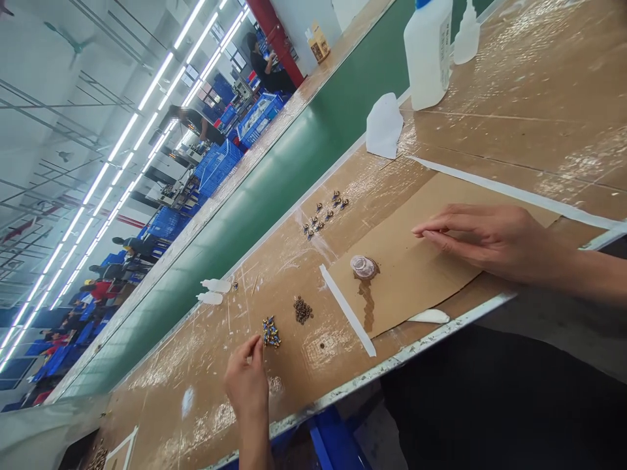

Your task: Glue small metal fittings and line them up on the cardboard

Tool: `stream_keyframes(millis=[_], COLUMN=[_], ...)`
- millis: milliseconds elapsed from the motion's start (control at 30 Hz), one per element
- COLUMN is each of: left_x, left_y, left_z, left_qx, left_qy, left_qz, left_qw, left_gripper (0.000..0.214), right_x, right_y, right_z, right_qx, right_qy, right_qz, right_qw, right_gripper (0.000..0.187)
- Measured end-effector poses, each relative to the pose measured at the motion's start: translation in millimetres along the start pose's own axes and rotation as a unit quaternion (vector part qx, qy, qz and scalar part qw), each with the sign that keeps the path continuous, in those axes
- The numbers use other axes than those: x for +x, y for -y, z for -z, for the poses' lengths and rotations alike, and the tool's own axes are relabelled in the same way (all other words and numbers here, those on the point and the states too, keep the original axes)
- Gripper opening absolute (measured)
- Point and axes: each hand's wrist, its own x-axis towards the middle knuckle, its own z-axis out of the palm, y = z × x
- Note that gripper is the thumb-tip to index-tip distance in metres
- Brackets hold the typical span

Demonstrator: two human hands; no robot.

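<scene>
At the edge of a small pile of blue-and-gold parts (271,331), my left hand (249,373) is closed in a pinch. Whatever lies between its fingertips is too small to make out. My right hand (482,236) hovers over a cardboard sheet (416,222), thumb and fingers pressed together; anything in them is hidden. A small clear cup (363,266) sits on the cardboard, with a dark wet streak beside it. Little dark brown pieces (302,310) lie heaped right of the blue-and-gold pile. Farther back, several blue-and-gold pieces (329,214) are spread apart.
White tape (347,311) edges the cardboard. A large white bottle (429,55) and a small dropper bottle (467,36) stand at the back right, near white paper (385,127). Two small white bottles (210,297) lie by the green divider (294,170). People work beyond it.
</scene>
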Motion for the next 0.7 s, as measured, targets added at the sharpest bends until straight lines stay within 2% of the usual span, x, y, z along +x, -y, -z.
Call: stream_keyframes(millis=[167, 333, 500, 700], left_x=[35, 50, 49, 41], left_y=[0, -4, -9, -13], left_z=[-7.2, -16.0, -16.8, -13.7], left_qx=[0.026, 0.077, 0.074, -0.045], left_qy=[0.092, 0.151, 0.155, 0.090], left_qz=[-0.003, 0.023, 0.019, 0.025], left_qw=[0.995, 0.985, 0.985, 0.995], left_gripper=[0.027, 0.027, 0.028, 0.028], right_x=[0, -2, -3, -1], right_y=[-5, -12, -15, -13], right_z=[-1, -3, -5, -5], right_qx=[-0.003, 0.010, 0.019, 0.022], right_qy=[-0.002, -0.015, -0.022, -0.035], right_qz=[0.018, 0.041, 0.045, 0.059], right_qw=[1.000, 0.999, 0.999, 0.997], right_gripper=[0.021, 0.023, 0.021, 0.017])
